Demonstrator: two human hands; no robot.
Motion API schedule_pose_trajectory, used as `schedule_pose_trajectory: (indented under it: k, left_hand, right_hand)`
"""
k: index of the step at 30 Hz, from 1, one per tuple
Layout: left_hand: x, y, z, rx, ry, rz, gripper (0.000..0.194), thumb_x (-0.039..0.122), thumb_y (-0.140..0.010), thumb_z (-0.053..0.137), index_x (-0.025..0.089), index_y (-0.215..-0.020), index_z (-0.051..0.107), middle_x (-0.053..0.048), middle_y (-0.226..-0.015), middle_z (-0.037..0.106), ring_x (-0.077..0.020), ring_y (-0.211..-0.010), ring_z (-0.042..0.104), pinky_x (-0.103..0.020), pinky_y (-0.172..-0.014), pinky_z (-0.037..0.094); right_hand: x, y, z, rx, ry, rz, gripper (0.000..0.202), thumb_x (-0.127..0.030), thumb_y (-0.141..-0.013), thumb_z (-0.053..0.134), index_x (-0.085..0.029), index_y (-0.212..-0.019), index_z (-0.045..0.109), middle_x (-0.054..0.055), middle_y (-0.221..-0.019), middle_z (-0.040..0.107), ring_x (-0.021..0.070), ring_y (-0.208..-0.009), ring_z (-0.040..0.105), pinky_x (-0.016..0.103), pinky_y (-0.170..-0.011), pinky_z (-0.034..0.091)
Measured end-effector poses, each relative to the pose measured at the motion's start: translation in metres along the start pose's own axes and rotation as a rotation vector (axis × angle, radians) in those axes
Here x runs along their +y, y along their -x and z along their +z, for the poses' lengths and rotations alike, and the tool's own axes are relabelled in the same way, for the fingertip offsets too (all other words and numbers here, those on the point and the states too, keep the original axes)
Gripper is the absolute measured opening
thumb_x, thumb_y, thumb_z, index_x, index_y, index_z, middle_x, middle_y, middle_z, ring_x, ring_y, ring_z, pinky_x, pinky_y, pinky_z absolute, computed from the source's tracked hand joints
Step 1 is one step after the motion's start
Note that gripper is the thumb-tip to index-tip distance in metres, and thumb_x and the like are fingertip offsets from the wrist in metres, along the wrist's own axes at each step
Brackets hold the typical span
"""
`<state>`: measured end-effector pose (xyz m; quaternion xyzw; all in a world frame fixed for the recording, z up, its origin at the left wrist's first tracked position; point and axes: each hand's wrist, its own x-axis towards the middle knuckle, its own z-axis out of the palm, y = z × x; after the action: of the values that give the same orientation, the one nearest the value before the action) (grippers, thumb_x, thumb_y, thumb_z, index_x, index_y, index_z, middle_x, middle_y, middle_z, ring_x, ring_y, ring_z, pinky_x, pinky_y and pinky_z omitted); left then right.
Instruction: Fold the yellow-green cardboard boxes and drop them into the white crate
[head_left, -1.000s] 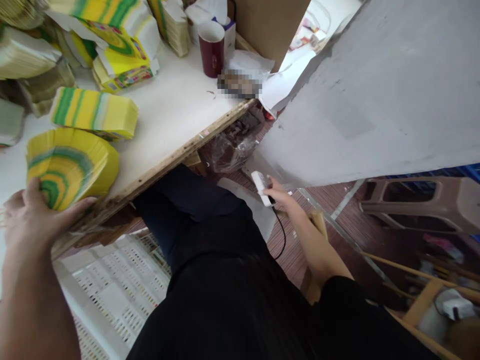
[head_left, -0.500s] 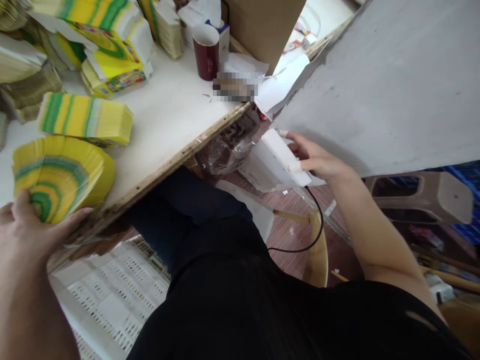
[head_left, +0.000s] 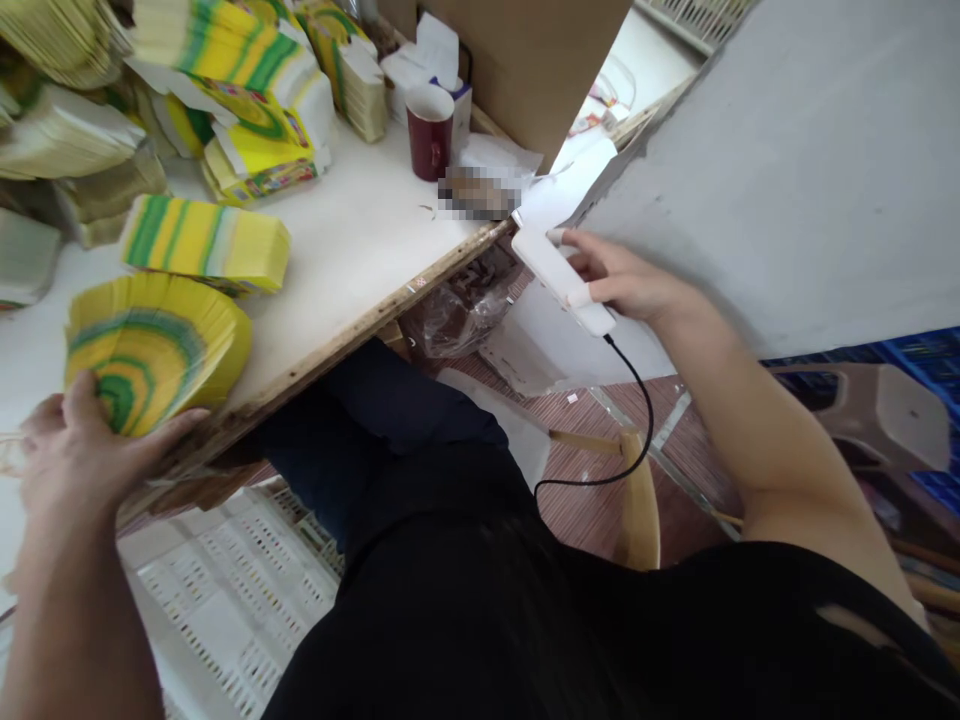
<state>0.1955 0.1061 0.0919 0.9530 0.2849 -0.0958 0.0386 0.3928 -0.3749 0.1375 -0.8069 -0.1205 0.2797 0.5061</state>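
My left hand (head_left: pixel 101 445) grips the near end of a fanned stack of flat yellow-and-green cartons (head_left: pixel 161 350) at the table's front edge, thumb on the near side and fingers at the left. A second striped carton stack (head_left: pixel 206 243) lies just behind it. In my right hand (head_left: pixel 619 280) is a white power bank (head_left: pixel 559 278), pinched by its long sides between thumb and fingers. A black cable (head_left: pixel 646 420) runs from its lower end towards my body. The power bank is in the air, off the table's right corner.
On the white table (head_left: pixel 337 240) stand a maroon mug (head_left: pixel 430 140), a tissue box (head_left: pixel 461 105) and more cartons (head_left: pixel 262 130). A blurred-out item (head_left: pixel 478 193) lies near the corner. Below are a white plastic crate (head_left: pixel 232 590), a clear bag (head_left: pixel 457 315) and a wooden chair part (head_left: pixel 641 500).
My right hand has raised the power bank slightly, closer to the table's corner. The view has shifted, so the table appears further right. My left hand stays on the fanned cartons.
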Motion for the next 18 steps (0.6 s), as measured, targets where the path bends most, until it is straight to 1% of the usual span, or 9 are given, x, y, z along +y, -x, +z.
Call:
schedule_pose_trajectory:
  k: [1,3,7,10,14,18]
  left_hand:
    - [0.006,0.002,-0.004,0.003,0.015,-0.039,0.109,0.083,-0.068,0.028,0.005,-0.144,0.026,-0.026,-0.140,0.039,-0.0481,-0.130,0.038,-0.058,-0.102,0.038]
    - [0.013,0.003,-0.009,-0.007,0.044,-0.095,0.109,0.084,-0.065,0.031,0.008,-0.144,0.031,-0.025,-0.141,0.040,-0.0464,-0.130,0.039,-0.056,-0.103,0.039]
    - [0.015,0.002,-0.010,-0.005,0.085,-0.126,0.107,0.082,-0.065,0.036,0.011,-0.146,0.028,-0.023,-0.145,0.037,-0.0448,-0.133,0.036,-0.055,-0.103,0.038]
    - [0.016,0.002,-0.012,-0.017,0.102,-0.144,0.104,0.076,-0.067,0.041,0.010,-0.146,0.028,-0.024,-0.146,0.036,-0.0448,-0.134,0.035,-0.054,-0.105,0.037]
    - [0.021,0.004,-0.016,-0.035,0.123,-0.163,0.101,0.072,-0.068,0.045,0.009,-0.146,0.028,-0.024,-0.146,0.035,-0.0450,-0.135,0.034,-0.053,-0.106,0.036]
    - [0.022,0.003,-0.016,-0.035,0.127,-0.177,0.101,0.071,-0.068,0.044,0.011,-0.146,0.027,-0.024,-0.147,0.033,-0.0449,-0.134,0.035,-0.053,-0.106,0.034]
  right_hand:
    - [0.004,-0.001,0.004,-0.014,-0.006,0.017,0.086,-0.022,-0.059,0.069,-0.022,-0.138,0.037,0.001,-0.096,0.059,0.0185,-0.078,0.055,0.033,-0.072,0.048]
    - [0.010,-0.001,0.013,-0.049,-0.014,0.051,0.086,-0.023,-0.059,0.068,-0.023,-0.138,0.036,0.001,-0.096,0.059,0.0197,-0.078,0.055,0.033,-0.071,0.049]
    - [0.017,-0.005,0.026,-0.089,-0.050,0.080,0.081,-0.024,-0.059,0.068,-0.026,-0.135,0.040,0.002,-0.097,0.059,0.0210,-0.082,0.057,0.035,-0.073,0.049]
    - [0.018,-0.011,0.033,-0.127,-0.083,0.097,0.082,-0.025,-0.059,0.069,-0.026,-0.136,0.040,0.002,-0.095,0.060,0.0209,-0.082,0.057,0.034,-0.073,0.049]
    - [0.017,-0.023,0.038,-0.169,-0.103,0.108,0.085,-0.024,-0.057,0.069,-0.024,-0.137,0.039,0.001,-0.092,0.061,0.0195,-0.078,0.057,0.033,-0.070,0.049]
    - [0.013,-0.040,0.040,-0.209,-0.068,0.084,0.086,-0.023,-0.059,0.067,-0.022,-0.139,0.037,0.002,-0.092,0.062,0.0202,-0.079,0.059,0.035,-0.074,0.050]
